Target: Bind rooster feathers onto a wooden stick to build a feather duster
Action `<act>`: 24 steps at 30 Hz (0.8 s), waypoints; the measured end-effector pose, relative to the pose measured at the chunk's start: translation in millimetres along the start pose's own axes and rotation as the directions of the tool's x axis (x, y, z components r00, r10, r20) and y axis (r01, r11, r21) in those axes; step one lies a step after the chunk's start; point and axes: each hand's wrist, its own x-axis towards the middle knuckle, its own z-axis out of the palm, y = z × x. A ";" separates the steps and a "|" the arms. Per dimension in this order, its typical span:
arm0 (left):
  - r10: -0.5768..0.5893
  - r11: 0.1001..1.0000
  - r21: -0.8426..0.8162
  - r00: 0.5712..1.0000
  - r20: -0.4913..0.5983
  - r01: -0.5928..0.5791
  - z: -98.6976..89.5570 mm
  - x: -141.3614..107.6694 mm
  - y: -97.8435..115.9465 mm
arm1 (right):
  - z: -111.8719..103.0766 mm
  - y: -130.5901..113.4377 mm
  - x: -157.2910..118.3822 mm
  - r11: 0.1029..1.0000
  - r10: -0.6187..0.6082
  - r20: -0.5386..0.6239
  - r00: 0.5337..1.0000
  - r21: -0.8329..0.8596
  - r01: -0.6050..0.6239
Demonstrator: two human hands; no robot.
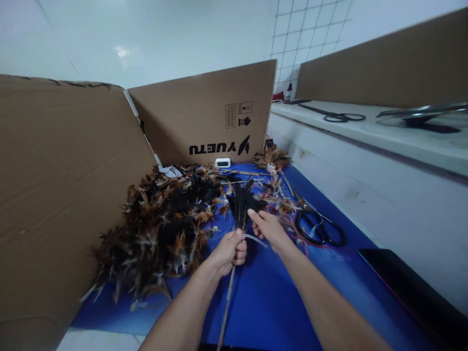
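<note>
My left hand [229, 251] is closed around a thin stick [227, 307], just below a tuft of black feathers [239, 202] that fans out at its top. The stick slants down toward me. My right hand [269, 228] has its fingers curled at the right side of the tuft, pinching black feathers there. A pale, narrow strip [258, 240] curves out to the right from beside my left fist. Where the feathers meet the stick is hidden by my left fingers.
Brown and black feathers [157, 234] lie heaped at left on the blue tabletop [266, 297]. Black-handled scissors [320, 226] lie at right, near a feather bundle [272, 158]. Cardboard panels [204, 112] stand behind and left. A small white device [223, 163] sits at the back. More scissors [340, 117] rest on the ledge.
</note>
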 end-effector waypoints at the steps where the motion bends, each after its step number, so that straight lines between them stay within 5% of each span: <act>1: 0.008 1.000 0.006 1.000 0.001 -0.008 0.3 -0.2 -0.2 | 0.7 -1.0 -1.4 0.999 0.022 0.039 0.999 -0.034 -0.021; 5: -0.005 0.997 0.072 1.000 0.009 0.004 6.3 -3.4 -2.1 | 7.0 -2.6 -7.7 0.999 0.035 0.155 0.987 0.001 -0.036; 12: -0.044 0.992 0.117 0.998 0.041 0.039 16.3 -7.7 -5.0 | 19.3 -3.5 -14.9 0.976 0.076 0.160 0.984 0.192 -0.107; 24: -0.048 0.999 -0.013 0.996 0.077 0.049 11.7 -3.0 -9.1 | 22.0 6.9 -9.7 0.992 -0.056 0.158 0.986 0.122 0.036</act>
